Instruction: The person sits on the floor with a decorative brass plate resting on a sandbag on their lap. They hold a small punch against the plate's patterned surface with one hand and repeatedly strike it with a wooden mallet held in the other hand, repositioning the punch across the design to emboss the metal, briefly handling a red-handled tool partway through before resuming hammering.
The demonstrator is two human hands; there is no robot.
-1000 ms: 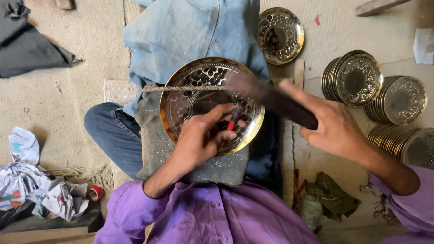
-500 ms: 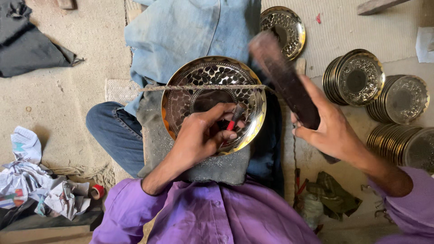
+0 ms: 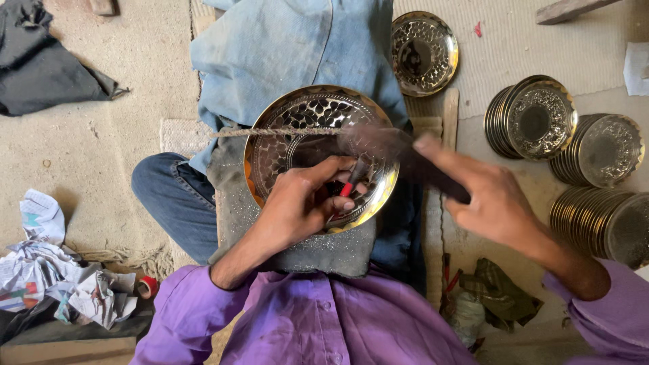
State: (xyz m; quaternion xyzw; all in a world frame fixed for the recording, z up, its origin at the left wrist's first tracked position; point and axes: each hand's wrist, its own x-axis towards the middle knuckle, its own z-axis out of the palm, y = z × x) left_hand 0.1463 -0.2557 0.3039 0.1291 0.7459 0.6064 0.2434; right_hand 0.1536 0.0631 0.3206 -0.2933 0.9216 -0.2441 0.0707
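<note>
On your lap, the pierced brass plate rests on a grey pad. Your left hand pinches a small red-tipped punch upright against the plate's right half. Your right hand is clamped on a dark mallet, blurred above the punch. You look mid-strike in the piercing work; the next blow needs the punch held square on its mark.

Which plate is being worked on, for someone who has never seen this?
Start at the person's lap, covered by a grey pad. The plate lies there alone under the left hand, pierced with leaf-shaped holes and crossed by a cord, unlike the stacked plates on the floor.
</note>
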